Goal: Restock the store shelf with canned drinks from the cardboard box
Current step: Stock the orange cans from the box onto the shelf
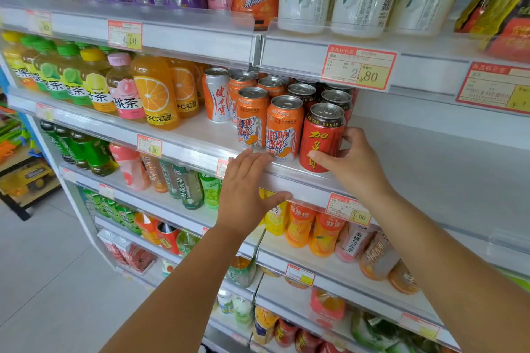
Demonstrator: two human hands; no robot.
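A red can (321,135) with gold characters stands at the front edge of the white store shelf (200,137). My right hand (352,163) grips its lower right side, thumb across the front. Left of it stand orange Ice Peak cans (282,129) in rows, with more red cans (335,100) behind. My left hand (246,192) lies open against the shelf's front rail, fingertips just below the orange cans. The cardboard box is out of view.
A white-and-orange can (216,94) and orange juice bottles (155,94) fill the shelf's left part. To the right of the red cans the shelf is bare (415,157). Bottled drinks fill the shelves above and below. Price tags (358,67) hang on the rails.
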